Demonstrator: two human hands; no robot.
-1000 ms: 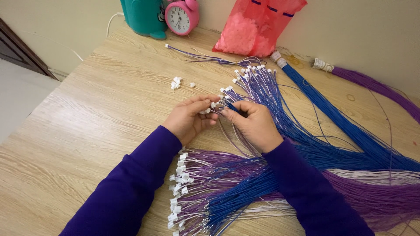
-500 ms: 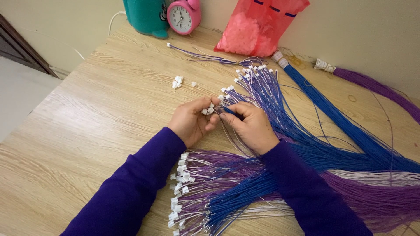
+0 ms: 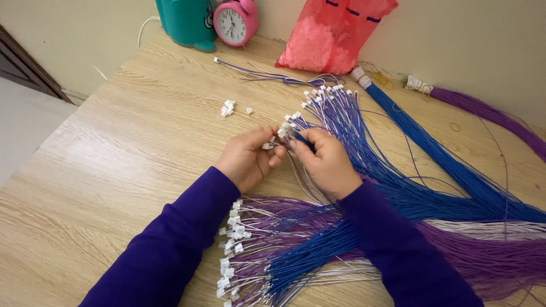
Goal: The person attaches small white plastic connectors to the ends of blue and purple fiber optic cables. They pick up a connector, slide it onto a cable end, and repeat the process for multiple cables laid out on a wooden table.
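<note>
The left hand [image 3: 247, 159] and right hand [image 3: 324, 162] meet fingertip to fingertip over the middle of the bench [image 3: 114, 170], a small connector [image 3: 267, 145] between them. Behind and left of them lies a little heap of loose connectors [image 3: 229, 108]. A fan of wires [image 3: 341, 113] spreads behind the right hand. Finished wire bundles [image 3: 273, 250] lie nearest the person, between the sleeves. A clock [image 3: 234, 23] and a bag [image 3: 335, 34] stand along the far wall

Two bare hands, long purple sleeves [image 3: 170, 250] (plain knit), snug cuffs
</note>
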